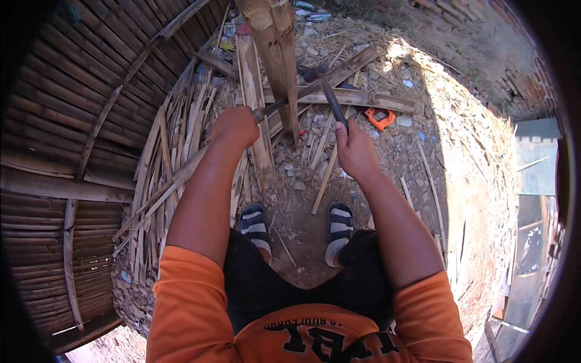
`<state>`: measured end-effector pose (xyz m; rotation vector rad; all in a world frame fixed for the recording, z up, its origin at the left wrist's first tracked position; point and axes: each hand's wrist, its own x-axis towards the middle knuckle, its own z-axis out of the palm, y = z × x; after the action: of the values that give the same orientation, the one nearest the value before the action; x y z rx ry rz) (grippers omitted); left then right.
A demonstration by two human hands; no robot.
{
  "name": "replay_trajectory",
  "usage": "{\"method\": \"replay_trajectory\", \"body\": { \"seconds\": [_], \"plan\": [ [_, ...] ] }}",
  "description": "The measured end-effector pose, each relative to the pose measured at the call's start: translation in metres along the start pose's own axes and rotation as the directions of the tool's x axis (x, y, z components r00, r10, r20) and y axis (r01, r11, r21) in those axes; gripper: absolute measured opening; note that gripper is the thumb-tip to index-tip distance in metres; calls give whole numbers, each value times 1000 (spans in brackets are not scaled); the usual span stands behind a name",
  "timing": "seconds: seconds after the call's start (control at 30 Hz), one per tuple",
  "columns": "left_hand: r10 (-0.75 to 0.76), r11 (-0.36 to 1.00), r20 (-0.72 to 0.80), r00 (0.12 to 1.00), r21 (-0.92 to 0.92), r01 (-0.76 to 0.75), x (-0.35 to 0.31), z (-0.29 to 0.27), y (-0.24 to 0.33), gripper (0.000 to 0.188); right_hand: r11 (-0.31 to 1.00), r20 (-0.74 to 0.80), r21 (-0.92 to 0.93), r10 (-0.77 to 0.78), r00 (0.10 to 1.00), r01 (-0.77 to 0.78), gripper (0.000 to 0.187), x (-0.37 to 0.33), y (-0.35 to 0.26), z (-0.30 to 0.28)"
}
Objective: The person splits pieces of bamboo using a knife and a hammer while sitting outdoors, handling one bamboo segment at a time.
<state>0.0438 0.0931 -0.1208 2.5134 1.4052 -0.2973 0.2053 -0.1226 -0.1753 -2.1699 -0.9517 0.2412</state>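
My left hand (235, 126) is closed round the wooden handle of a knife-like blade (274, 107), which meets the side of a split bamboo pole (266, 45). How deep the blade goes into the bamboo is hidden. The pole stands nearly upright in front of me, with a split running down it. My right hand (356, 145) grips a hammer (334, 103) by its dark handle. The hammer's head is raised to the right of the pole, apart from the blade.
Bamboo pieces (363, 98) lie crossed behind the pole, beside an orange-handled saw (380, 118). Long bamboo strips (154, 181) are heaped at the left against a slatted bamboo wall (54, 97). Rubble and straw litter the ground around my sandalled feet. A brick wall (538, 78) rises at the far right.
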Motion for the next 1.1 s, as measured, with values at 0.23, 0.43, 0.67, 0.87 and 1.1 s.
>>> {"method": "replay_trajectory", "body": {
  "seconds": [0.23,0.43,0.67,0.87,1.1],
  "plan": [
    [-13,1000,17,1000,7,12,-5,-4,-2,32,974,-99,226,12,995,11,46,12,-43,-30],
    [14,1000,-3,1000,13,-14,5,8,0,31,999,-70,31,32,997,-30,42,-3,-6,2],
    [19,1000,17,1000,16,-19,4,5,-6,31,970,-189,236,-21,982,66,38,10,-47,-23],
    [28,999,14,1000,22,-28,6,10,1,30,996,64,-59,67,996,-63,37,-7,-5,13],
    [5,1000,9,1000,14,-5,9,11,-8,30,982,-112,190,8,994,13,38,6,-45,-19]
  ]
}}
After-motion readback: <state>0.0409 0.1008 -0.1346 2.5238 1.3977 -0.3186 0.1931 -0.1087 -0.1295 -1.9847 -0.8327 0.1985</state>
